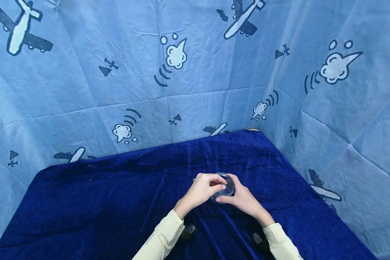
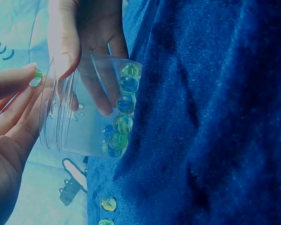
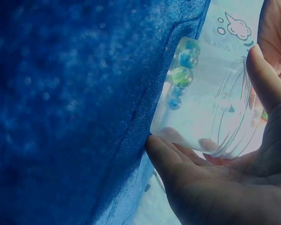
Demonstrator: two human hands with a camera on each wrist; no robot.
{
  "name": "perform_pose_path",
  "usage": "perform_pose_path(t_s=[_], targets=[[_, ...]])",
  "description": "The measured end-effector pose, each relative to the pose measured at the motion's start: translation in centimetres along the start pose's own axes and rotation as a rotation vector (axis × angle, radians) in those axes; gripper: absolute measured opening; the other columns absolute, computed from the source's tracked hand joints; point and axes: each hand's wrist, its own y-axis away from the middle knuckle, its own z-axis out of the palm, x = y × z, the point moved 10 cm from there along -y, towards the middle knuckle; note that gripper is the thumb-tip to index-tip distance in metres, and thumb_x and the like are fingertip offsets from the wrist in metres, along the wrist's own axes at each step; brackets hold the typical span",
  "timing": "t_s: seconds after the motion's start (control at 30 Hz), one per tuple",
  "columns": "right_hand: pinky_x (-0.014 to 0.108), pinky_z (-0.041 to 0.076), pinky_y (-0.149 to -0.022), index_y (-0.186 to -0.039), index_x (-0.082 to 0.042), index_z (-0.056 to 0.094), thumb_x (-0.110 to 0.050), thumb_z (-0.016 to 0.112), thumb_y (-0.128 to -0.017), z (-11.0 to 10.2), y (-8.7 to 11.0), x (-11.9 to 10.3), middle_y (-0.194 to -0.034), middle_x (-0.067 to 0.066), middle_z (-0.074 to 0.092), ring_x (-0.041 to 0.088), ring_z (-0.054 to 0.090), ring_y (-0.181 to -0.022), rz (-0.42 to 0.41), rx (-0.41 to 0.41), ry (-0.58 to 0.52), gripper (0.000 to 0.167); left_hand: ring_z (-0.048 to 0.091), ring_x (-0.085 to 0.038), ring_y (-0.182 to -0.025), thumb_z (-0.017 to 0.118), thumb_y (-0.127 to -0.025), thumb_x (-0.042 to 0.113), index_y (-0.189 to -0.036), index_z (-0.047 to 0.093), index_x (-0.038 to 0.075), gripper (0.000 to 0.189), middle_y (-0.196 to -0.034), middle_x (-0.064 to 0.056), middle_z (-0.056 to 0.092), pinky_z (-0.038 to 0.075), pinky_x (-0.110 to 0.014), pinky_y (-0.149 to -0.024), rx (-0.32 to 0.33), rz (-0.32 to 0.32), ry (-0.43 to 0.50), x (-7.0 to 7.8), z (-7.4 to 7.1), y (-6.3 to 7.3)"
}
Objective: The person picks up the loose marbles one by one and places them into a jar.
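A clear screw-neck plastic jar [image 1: 221,194] stands on the blue cloth, its mouth facing up. My right hand [image 1: 244,199] grips it round the side, thumb and fingers spread on the wall. Over the rim, my left hand [image 1: 202,188] pinches a green glass marble [image 2: 36,78] between thumb and fingertip, seen best in the left wrist view. Several blue and green marbles [image 2: 123,124] lie on the jar's bottom; they show through the wall in the right wrist view too, with a yellow-green marble [image 3: 181,76] among them.
Loose on the cloth beside the jar lie a yellowish marble [image 2: 108,203] and a greenish marble [image 2: 106,222]. Dark blue velvet cloth [image 1: 117,202] covers the table. Light blue curtains [image 1: 195,72] with plane prints hang behind it and at its right side.
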Motion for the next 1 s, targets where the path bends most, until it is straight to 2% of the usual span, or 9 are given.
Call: perform_pose_path(t_s=[0.47, 0.73, 0.87, 1.0], targets=[[0.052, 0.046, -0.104, -0.151, -0.009, 0.037, -0.037, 0.088, -0.083, -0.07, 0.04, 0.02, -0.141, 0.017, 0.059, 0.03, 0.06, -0.125, 0.004, 0.002, 0.002, 0.09, 0.072, -0.008, -0.091, 0.074, -0.095, 0.005, -0.102, 0.078, 0.0, 0.01, -0.103, -0.007, 0.077, 0.055, -0.017, -0.08, -0.003, -0.012, 0.003, -0.1, 0.21, -0.08], [0.053, 0.048, -0.103, -0.153, -0.008, 0.035, -0.039, 0.087, -0.083, 0.0, 0.04, -0.03, -0.141, 0.018, 0.06, 0.031, 0.06, -0.125, 0.015, -0.002, 0.007, 0.093, 0.072, -0.01, -0.096, 0.071, -0.097, 0.006, -0.107, 0.078, 0.0, 0.013, -0.109, -0.008, 0.077, 0.055, -0.018, -0.084, -0.008, 0.0, 0.02, 0.1, 0.22, -0.16], [0.054, 0.047, -0.103, -0.153, -0.009, 0.036, -0.041, 0.088, -0.082, -0.07, 0.02, 0.0, -0.142, 0.018, 0.059, 0.032, 0.059, -0.126, 0.021, 0.004, 0.021, 0.093, 0.07, -0.006, -0.092, 0.07, -0.099, 0.008, -0.107, 0.078, 0.0, 0.014, -0.108, -0.008, 0.077, 0.056, -0.018, -0.081, -0.005, 0.017, 0.017, 0.17, 0.13, -0.18], [0.049, 0.05, -0.099, -0.153, -0.008, 0.035, -0.04, 0.087, -0.082, -0.16, 0.05, 0.0, -0.139, 0.018, 0.06, 0.031, 0.062, -0.12, 0.028, 0.006, 0.032, 0.093, 0.066, -0.001, -0.084, 0.069, -0.1, 0.012, -0.104, 0.078, 0.0, 0.016, -0.101, -0.007, 0.077, 0.055, -0.018, -0.076, 0.012, 0.038, -0.01, 0.27, -0.1, -0.15]])
